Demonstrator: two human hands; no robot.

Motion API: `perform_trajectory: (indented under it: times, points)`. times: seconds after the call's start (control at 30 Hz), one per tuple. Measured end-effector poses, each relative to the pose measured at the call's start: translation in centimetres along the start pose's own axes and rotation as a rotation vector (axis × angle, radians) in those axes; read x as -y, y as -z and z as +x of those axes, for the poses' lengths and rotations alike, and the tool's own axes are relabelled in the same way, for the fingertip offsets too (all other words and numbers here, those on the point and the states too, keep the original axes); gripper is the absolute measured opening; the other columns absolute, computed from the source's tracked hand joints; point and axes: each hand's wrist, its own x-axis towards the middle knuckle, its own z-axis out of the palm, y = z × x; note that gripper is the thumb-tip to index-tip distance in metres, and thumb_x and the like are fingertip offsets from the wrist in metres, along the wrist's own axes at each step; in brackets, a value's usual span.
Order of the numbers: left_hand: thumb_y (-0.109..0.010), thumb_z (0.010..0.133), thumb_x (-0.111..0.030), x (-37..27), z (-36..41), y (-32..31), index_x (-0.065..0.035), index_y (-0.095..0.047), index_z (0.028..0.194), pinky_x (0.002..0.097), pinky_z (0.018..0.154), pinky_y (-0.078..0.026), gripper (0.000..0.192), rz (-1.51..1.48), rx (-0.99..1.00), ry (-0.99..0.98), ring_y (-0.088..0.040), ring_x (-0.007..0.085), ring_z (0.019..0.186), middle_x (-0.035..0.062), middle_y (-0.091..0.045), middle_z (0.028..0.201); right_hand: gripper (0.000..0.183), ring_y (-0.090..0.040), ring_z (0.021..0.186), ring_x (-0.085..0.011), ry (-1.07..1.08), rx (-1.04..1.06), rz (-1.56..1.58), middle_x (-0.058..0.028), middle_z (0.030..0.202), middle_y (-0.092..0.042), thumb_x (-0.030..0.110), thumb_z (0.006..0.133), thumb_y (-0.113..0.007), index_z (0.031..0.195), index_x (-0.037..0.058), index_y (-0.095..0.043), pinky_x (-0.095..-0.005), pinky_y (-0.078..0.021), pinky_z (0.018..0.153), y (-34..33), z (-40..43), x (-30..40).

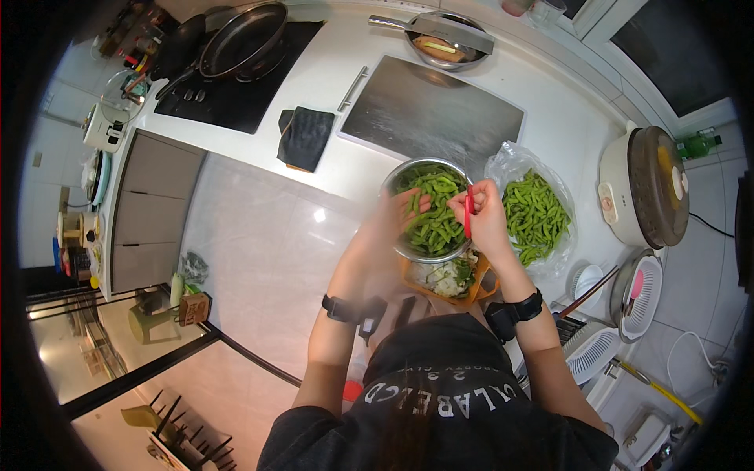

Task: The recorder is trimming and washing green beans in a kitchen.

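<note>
A steel bowl (386,191) full of green edamame pods (437,197) is in front of me at the counter's edge. My left hand (406,209) reaches over its left side, palm up and fingers spread, with pods against the fingers; the wrist is blurred. Red-handled scissors (469,215) are in my right hand (484,209), above the bowl's right rim. To the right, a clear plastic bag (508,158) lies spread under more pods (536,215). Below the bowl, an orange-brown bag (468,298) is open around white and green scraps (445,278).
Beyond the bowl lies a steel cutting board (433,109). A cleaver (453,34) rests across a steel pan (445,63) at the back. A frying pan (244,41) stands on the black hob (235,106), near a dark cloth (306,135). An electric cooker (642,182) and colanders (639,300) are at right.
</note>
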Motion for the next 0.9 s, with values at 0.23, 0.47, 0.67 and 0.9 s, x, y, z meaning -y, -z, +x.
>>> perform_trajectory:
  times: [0.23,0.47,0.67,0.9]
  points:
    - [-0.027,0.095,-0.043,-1.5,-0.7,-2.5,0.0037,-0.047,0.122,0.0330,0.101,-0.032,0.058,0.437,-0.231,-0.067,-0.044,0.0236,0.118,0.0158,-0.052,0.122,0.030,-0.055,0.062,-0.0090,-0.031,0.001,-0.030,-0.0100,0.078,-0.061,0.002,0.080,-0.064,0.090,0.0041,-0.036,-0.0205,-0.0450,0.055,0.8,-0.3,-0.7]
    - [-0.058,0.082,-0.011,1.1,3.8,-1.7,0.0006,-0.061,0.100,0.0365,0.080,-0.044,0.021,1.199,-0.314,-0.500,-0.056,0.0297,0.090,0.0160,-0.059,0.096,0.030,-0.055,0.059,-0.0103,-0.069,-0.011,-0.037,-0.0091,0.075,-0.060,0.003,0.080,-0.064,0.090,0.0040,-0.036,-0.0218,-0.0452,0.052,1.8,-0.2,-1.5]
    - [-0.062,0.077,-0.009,2.0,5.9,-2.1,-0.0003,-0.058,0.087,0.0380,0.076,-0.044,0.014,1.478,-0.401,-0.585,-0.056,0.0312,0.084,0.0145,-0.058,0.087,0.035,-0.050,0.053,-0.0091,-0.086,0.026,-0.128,-0.0049,0.064,-0.055,0.018,0.078,-0.070,0.087,0.0038,-0.040,-0.0232,-0.0386,0.048,3.0,-1.1,-0.7]
    - [-0.050,0.091,-0.010,1.6,5.5,-7.0,-0.0009,-0.050,0.094,0.0232,0.073,-0.045,0.010,0.421,-0.068,-0.265,-0.059,0.0112,0.084,0.0068,-0.061,0.087,0.035,-0.044,0.051,-0.0070,-0.115,0.065,-0.143,-0.0019,0.059,-0.051,0.023,0.079,-0.069,0.085,0.0048,-0.039,-0.0218,-0.0344,0.047,5.7,-3.4,-1.1]
